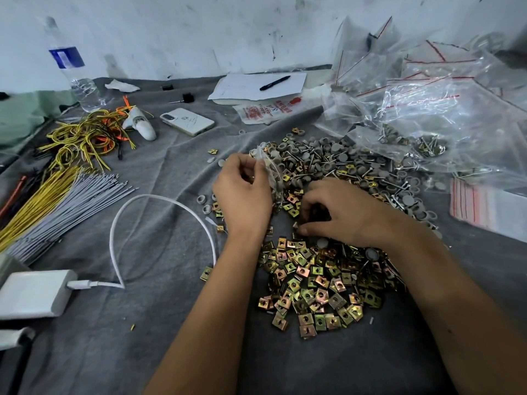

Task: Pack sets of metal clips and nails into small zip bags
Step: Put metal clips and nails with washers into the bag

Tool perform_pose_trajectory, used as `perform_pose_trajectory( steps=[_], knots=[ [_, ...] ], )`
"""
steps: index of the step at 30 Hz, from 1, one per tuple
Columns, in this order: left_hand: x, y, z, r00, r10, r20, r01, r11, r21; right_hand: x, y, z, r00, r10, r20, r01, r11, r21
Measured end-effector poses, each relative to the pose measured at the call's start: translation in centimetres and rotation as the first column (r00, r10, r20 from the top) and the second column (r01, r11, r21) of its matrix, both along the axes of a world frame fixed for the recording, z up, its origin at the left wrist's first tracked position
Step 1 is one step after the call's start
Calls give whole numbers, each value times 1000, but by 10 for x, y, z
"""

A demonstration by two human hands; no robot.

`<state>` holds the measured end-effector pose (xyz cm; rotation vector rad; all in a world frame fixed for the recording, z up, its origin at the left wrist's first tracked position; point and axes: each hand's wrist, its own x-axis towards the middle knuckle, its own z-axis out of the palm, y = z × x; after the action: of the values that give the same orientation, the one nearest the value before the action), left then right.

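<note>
We see brassy gold clips (310, 283) with an iridescent sheen, grey-capped nails (342, 163), a grey cloth (159, 172), yellow wires (79, 138), a white cable (162, 199) and clear bags (427, 89) with red stripes.

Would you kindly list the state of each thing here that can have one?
Left hand: holds a small zip bag, mouth up.
Right hand: fingers curled, picking at the clips.
Clips: loose pile on the cloth.
Nails: loose pile beyond the clips.
Bottle: upright.
Phone: face down.
Pen: lying on paper.
Cable: plugged into the charger.
</note>
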<state>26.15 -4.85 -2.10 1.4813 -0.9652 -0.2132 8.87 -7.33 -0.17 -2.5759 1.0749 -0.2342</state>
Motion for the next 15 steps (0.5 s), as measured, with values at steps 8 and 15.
perform_pose_trajectory(
  steps=[8,15],
  knots=[
    [-1,0,0,999,-31,27,30,999,20,2,2,-3,982,-23,187,24,1000,-4],
    [-7,6,4,977,-143,156,144,990,5,-1,-3,-4,869,-174,462,164,984,63]
  ],
)
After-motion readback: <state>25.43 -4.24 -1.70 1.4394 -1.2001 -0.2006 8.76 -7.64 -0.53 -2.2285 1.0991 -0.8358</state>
